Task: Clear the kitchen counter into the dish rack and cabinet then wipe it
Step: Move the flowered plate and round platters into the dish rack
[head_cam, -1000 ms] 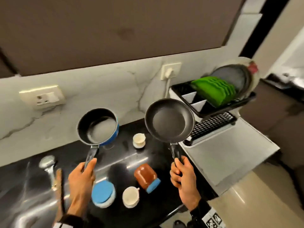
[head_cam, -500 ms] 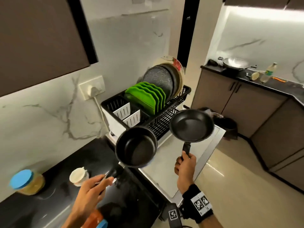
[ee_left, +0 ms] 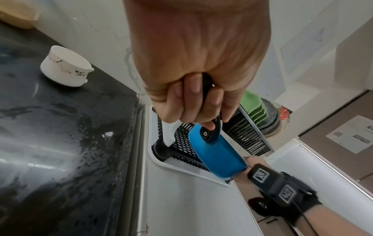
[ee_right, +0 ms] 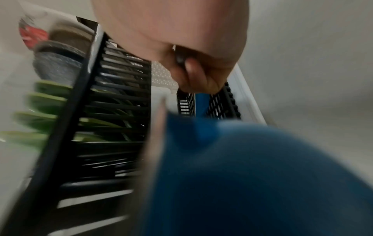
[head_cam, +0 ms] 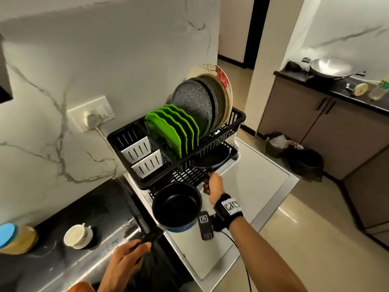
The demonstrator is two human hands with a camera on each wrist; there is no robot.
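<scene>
At the dish rack (head_cam: 221, 142), I hold a pan in each hand. My right hand (head_cam: 212, 184) has its fingers wrapped round the handle of the frying pan (head_cam: 212, 159), whose body sits inside the rack's lower tier, under the upper basket of green plates (head_cam: 174, 131) and dark round plates (head_cam: 193, 102). My left hand (head_cam: 124, 262) has its fingers curled tight round the black handle of the blue saucepan (head_cam: 176, 205), which hangs in the air just in front of the rack's lower tier, black inside facing up. The rack stands on a white appliance top (head_cam: 256, 186), with the black kitchen counter (head_cam: 94, 207) beside it. On that counter, well apart from the rack, stand a white cup (head_cam: 76, 234) and a blue-lidded jar (head_cam: 14, 239).
</scene>
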